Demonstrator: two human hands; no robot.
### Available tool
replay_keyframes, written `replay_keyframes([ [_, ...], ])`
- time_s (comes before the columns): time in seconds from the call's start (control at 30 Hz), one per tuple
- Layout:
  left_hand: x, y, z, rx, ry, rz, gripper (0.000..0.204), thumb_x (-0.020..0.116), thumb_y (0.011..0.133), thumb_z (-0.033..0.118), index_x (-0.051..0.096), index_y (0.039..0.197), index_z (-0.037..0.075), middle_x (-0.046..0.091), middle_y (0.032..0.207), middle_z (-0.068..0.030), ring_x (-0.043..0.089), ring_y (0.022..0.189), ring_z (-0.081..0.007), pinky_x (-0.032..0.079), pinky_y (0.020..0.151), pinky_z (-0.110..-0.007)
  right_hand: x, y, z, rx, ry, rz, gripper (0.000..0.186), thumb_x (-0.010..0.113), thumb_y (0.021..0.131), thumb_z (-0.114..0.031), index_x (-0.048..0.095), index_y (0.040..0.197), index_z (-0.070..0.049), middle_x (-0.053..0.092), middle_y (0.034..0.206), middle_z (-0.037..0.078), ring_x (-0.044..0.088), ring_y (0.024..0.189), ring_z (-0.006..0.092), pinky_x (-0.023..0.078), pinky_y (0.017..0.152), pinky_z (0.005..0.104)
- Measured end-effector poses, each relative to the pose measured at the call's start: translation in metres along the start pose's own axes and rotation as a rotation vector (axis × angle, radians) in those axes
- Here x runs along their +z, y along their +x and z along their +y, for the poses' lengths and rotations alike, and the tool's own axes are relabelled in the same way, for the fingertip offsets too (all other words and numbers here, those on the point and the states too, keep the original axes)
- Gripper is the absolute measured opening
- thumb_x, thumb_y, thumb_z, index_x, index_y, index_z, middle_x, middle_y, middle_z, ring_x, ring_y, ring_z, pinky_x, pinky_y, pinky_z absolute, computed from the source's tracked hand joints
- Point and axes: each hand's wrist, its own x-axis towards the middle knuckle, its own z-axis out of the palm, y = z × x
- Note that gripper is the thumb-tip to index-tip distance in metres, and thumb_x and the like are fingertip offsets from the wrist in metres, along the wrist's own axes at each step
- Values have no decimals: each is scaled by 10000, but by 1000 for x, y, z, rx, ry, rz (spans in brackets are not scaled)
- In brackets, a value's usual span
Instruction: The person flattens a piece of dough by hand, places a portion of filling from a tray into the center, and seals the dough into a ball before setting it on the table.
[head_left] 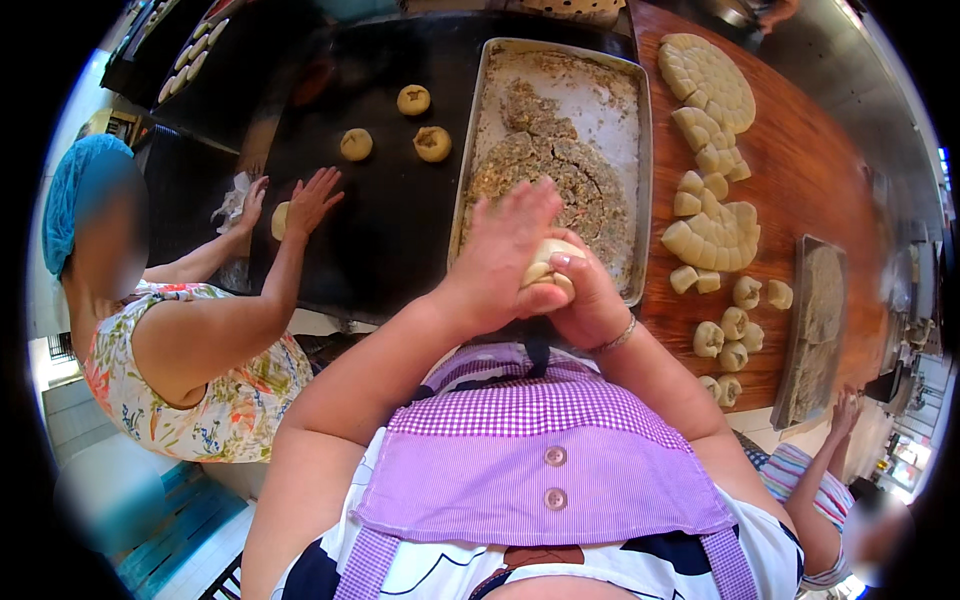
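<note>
A pale dough ball with folds on its top sits between my two hands, above the near edge of a metal tray. My right hand cups it from the right, thumb on top and fingers curled round its side. My left hand presses against its left side. The left fingers stretch out flat toward the tray, while the left thumb hooks under the near side of the ball. Behind my hands, the metal tray holds a chunky brown filling spread over its near half.
Round filled buns lie on the black worktop. At left a co-worker in a blue hairnet presses a dough piece. The wooden table bears cut dough, several dough balls and another tray. Another person is at lower right.
</note>
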Motion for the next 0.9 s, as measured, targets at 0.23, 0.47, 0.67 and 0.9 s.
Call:
replay_keyframes([
  [0.23,-6,4,11,176,7,-56,651,792,725,427,595,1210,40,577,1300,-148,476,1292,-361,299,1105,-536,20,1,0,-133,-115,-52,472,574,907,-203,414,1331,-74,518,1254,102,553,1148,174,490,960,331],
  [0.47,-24,-1,17,312,-213,-107,292,652,870,186,643,1085,-12,647,1136,-182,634,1046,-353,481,941,-444,21,7,1,-37,168,-119,713,393,946,-651,370,1385,-90,518,1271,151,545,1176,254,454,1018,407],
  [0.67,10,-22,16,206,-177,172,215,550,940,177,657,1005,3,663,1094,-178,651,1001,-327,501,882,-406,23,16,12,52,170,43,881,284,891,-786,294,1462,-116,465,1386,231,486,1274,348,401,1070,484],
  [0.9,-30,-6,-6,100,178,-4,554,635,901,339,472,1313,6,515,1333,-176,494,1246,-334,376,1048,-460,11,35,5,260,230,-62,882,316,904,-761,410,1400,-39,540,1331,157,546,1226,268,439,1049,418],
])
